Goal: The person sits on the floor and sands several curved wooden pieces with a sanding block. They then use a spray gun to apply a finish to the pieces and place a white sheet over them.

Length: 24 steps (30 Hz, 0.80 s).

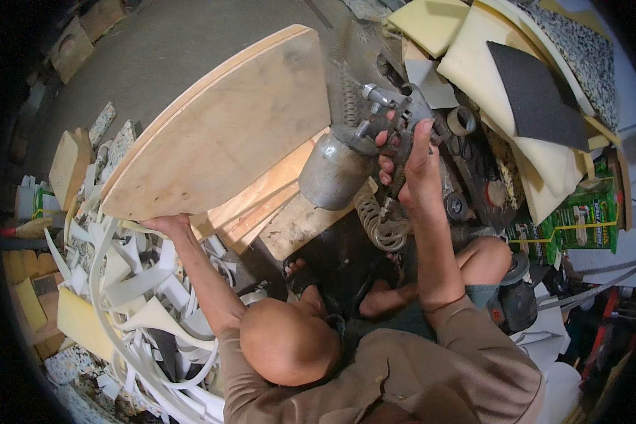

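Note:
A curved plywood panel (226,116) stands tilted on edge at the upper left, its lower left corner held by my left hand (169,225). My right hand (411,159) is wrapped round the grip of a metal spray gun (396,113) with a dented cup (332,169) under it, to the right of the panel. A coiled hose (380,225) hangs from the gun's grip. Behind the panel's lower edge lie more wooden pieces (247,201), over a stained board (300,230).
White foam offcuts (141,297) are heaped at my left. Foam sheets (459,42), tools (459,155), a tape roll (461,120) and green packages (586,219) are at the right. A black machine (516,297) sits by my right knee. My feet (311,283) are below the stained board.

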Motion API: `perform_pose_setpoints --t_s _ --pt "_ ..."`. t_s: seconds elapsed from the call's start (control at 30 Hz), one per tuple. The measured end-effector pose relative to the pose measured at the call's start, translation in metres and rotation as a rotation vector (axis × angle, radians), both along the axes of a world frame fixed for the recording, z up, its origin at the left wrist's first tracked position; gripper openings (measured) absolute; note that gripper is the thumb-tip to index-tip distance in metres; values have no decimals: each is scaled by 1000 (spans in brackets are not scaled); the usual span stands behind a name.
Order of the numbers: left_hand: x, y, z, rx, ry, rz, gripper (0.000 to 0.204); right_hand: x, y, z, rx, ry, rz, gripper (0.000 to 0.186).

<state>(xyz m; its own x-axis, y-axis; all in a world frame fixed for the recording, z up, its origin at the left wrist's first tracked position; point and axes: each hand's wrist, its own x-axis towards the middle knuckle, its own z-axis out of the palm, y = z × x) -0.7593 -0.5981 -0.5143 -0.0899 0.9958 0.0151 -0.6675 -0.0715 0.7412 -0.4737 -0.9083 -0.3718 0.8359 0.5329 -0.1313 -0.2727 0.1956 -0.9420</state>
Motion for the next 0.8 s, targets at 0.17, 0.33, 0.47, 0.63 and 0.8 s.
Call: perform_pose_setpoints --t_s 0.17,0.33,0.47,0.63,0.8 --pt "-2 -2 -8 -42 64 30 75 6 -17 -19 -23 88 -2 64" --pt "-7 2 -15 25 87 -40 83 12 -32 -45 -60 150 34 66" --pt "-3 -2 -11 48 73 -54 84 14 -40 -64 -88 188 53 63" --pt "4 -7 -2 68 120 -39 83 15 -50 -83 -136 181 75 59" --pt "4 -3 0 17 83 -56 78 17 -57 -97 -209 108 82 56"
